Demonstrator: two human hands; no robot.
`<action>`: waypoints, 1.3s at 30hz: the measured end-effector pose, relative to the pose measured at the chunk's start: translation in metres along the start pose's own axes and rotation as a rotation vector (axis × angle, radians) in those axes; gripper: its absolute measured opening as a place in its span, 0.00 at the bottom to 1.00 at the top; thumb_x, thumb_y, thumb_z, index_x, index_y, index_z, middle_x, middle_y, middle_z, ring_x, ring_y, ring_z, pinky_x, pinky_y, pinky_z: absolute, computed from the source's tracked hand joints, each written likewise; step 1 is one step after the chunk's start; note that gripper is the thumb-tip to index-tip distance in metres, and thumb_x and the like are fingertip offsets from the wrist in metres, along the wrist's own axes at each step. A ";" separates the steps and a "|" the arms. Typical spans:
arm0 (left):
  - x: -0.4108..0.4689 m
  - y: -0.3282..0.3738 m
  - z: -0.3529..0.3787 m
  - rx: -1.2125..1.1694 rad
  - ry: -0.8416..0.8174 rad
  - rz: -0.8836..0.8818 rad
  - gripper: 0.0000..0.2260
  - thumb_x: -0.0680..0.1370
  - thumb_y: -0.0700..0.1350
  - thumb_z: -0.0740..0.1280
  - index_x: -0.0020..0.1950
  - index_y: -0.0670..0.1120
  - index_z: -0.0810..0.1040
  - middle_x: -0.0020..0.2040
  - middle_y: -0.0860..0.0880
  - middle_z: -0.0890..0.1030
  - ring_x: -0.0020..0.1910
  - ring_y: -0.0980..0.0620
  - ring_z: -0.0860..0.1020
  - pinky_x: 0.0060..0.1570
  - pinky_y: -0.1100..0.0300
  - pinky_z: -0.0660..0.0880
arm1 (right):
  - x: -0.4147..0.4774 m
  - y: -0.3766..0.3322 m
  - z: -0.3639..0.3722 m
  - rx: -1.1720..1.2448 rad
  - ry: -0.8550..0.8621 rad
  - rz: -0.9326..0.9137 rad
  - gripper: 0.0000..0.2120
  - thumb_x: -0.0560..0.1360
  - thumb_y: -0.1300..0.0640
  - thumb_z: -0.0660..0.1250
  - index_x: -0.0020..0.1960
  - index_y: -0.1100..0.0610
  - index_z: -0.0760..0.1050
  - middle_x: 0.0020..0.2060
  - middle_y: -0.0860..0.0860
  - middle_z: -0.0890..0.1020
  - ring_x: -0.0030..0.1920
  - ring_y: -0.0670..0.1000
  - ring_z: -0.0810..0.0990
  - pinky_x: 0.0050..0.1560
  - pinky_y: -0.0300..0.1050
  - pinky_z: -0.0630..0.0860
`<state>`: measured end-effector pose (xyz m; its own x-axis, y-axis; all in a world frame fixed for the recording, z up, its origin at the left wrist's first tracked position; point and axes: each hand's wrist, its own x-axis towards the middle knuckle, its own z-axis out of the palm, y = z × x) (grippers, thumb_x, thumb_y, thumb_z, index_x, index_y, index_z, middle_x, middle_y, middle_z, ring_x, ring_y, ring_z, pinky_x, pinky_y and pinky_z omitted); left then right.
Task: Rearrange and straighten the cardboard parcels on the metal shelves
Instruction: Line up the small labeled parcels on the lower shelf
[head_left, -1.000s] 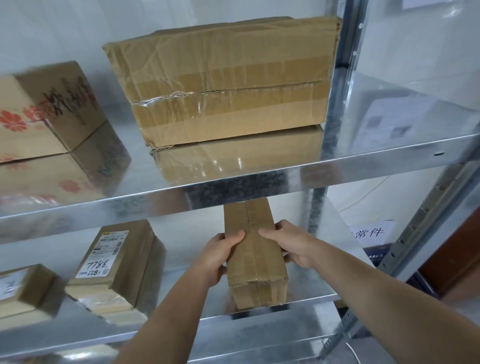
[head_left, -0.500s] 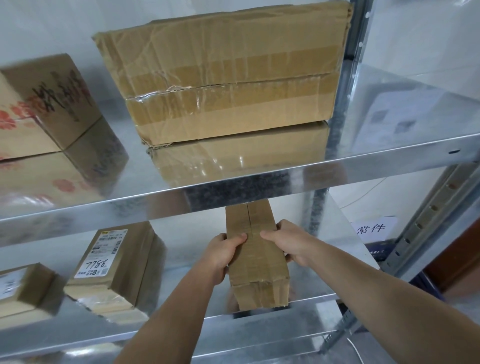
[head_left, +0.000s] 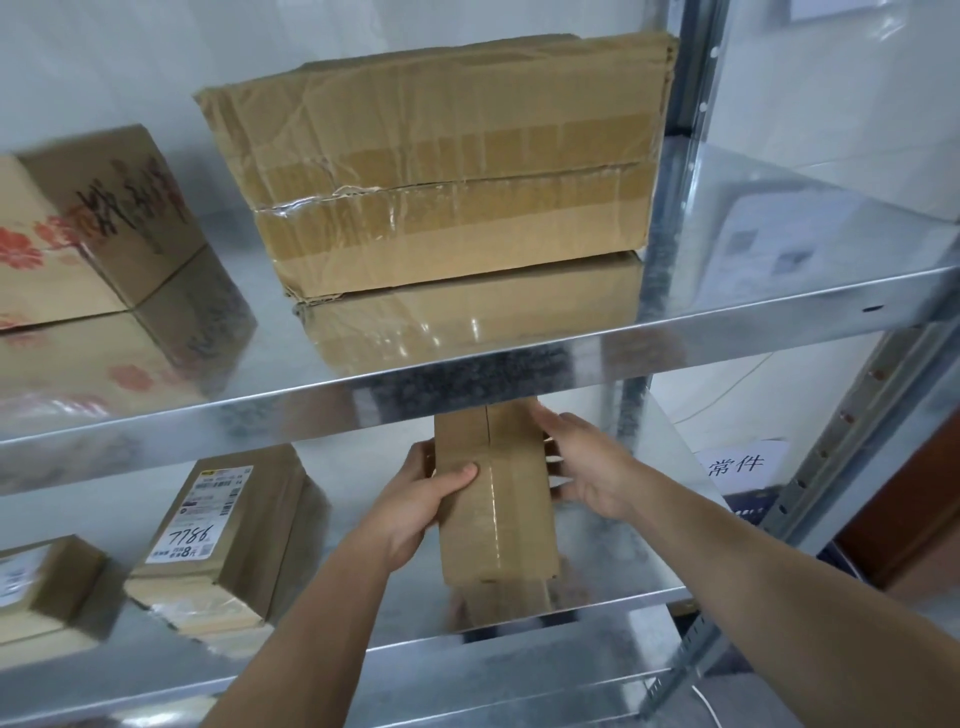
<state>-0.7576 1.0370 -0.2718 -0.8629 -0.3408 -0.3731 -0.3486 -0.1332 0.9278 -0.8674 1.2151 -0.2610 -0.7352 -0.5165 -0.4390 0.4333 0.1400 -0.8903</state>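
A narrow taped cardboard parcel (head_left: 498, 499) lies lengthwise on the lower metal shelf (head_left: 639, 566), its near end close to the front edge. My left hand (head_left: 415, 506) grips its left side, thumb across the top. My right hand (head_left: 587, 467) rests flat against its right side with the fingers straight. A labelled parcel marked 7786 (head_left: 228, 535) lies skewed to the left on the same shelf, and a smaller box (head_left: 41, 587) sits at the far left. On the upper shelf (head_left: 779, 296) stand a big crumpled taped parcel (head_left: 447, 171) and a flower-printed box (head_left: 83, 234).
A steel upright (head_left: 691, 104) runs behind the big parcel's right end. A slanted perforated post (head_left: 841, 467) stands at the right. A paper sign with characters (head_left: 737, 462) and a dark crate (head_left: 753, 512) lie beyond the shelf's right end. A white wall is behind.
The narrow parcel has slid a little deeper onto the lower shelf. My right hand has moved from the top to the right side, fingers straightened. The view has tilted slightly.
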 end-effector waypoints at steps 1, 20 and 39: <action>-0.002 0.002 0.000 -0.023 -0.011 0.022 0.18 0.78 0.43 0.72 0.65 0.50 0.72 0.61 0.49 0.82 0.59 0.49 0.81 0.56 0.52 0.77 | -0.002 -0.005 0.000 0.026 0.010 -0.015 0.23 0.81 0.36 0.63 0.58 0.57 0.77 0.48 0.56 0.85 0.49 0.56 0.85 0.44 0.54 0.83; -0.010 0.018 0.003 -0.154 0.042 -0.073 0.21 0.79 0.65 0.63 0.51 0.46 0.79 0.42 0.48 0.78 0.44 0.46 0.77 0.48 0.44 0.78 | -0.011 -0.007 -0.004 -0.077 -0.014 0.023 0.28 0.78 0.30 0.60 0.63 0.51 0.75 0.51 0.55 0.81 0.54 0.57 0.80 0.53 0.56 0.81; -0.005 0.014 0.018 0.033 0.134 -0.032 0.18 0.78 0.51 0.72 0.60 0.46 0.69 0.57 0.43 0.80 0.56 0.42 0.81 0.59 0.38 0.79 | -0.009 -0.003 0.002 -0.194 0.009 -0.005 0.24 0.77 0.48 0.74 0.64 0.54 0.66 0.55 0.57 0.81 0.53 0.55 0.82 0.46 0.52 0.79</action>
<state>-0.7652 1.0533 -0.2568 -0.7951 -0.4584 -0.3971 -0.3893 -0.1162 0.9137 -0.8610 1.2182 -0.2537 -0.7420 -0.5103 -0.4347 0.3217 0.2979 -0.8988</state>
